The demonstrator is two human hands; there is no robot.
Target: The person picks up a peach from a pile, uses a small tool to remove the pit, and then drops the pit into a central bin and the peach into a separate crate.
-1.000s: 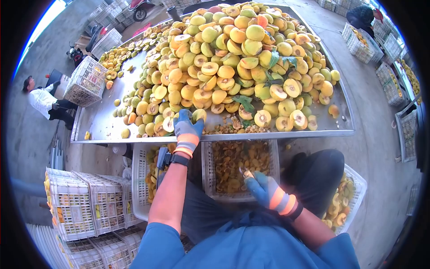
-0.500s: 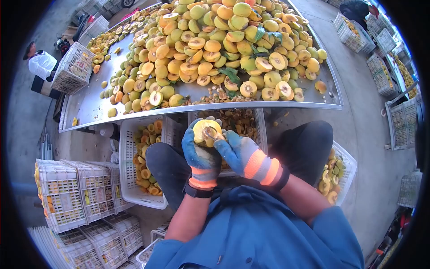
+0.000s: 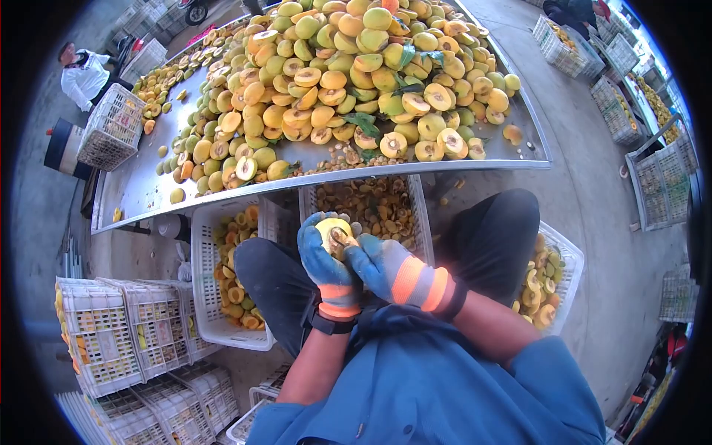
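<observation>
Left hand (image 3: 325, 264), in a blue and grey glove with orange stripes at the cuff, has its fingers curled around one half fruit (image 3: 334, 231), and the cut face of this fruit is turned upward. Right hand (image 3: 380, 265), gloved in the same way, is closed and pinches a thin curved tool (image 3: 340, 235), whose tip lies at the middle of the cut face; its handle is mostly hidden by the fingers. Both hands are touching each other or nearly so, I cannot tell which. The fruit is held above the lap, between the knees, on the near side of the metal counter (image 3: 127, 185). On this counter is a big heap of fruits (image 3: 319, 85), many of them halved, with some green leaves (image 3: 363, 123) among them. Below the near edge stands a middle crate (image 3: 422, 222) with brownish pieces, and a left crate (image 3: 205, 285) contains yellow halves.
</observation>
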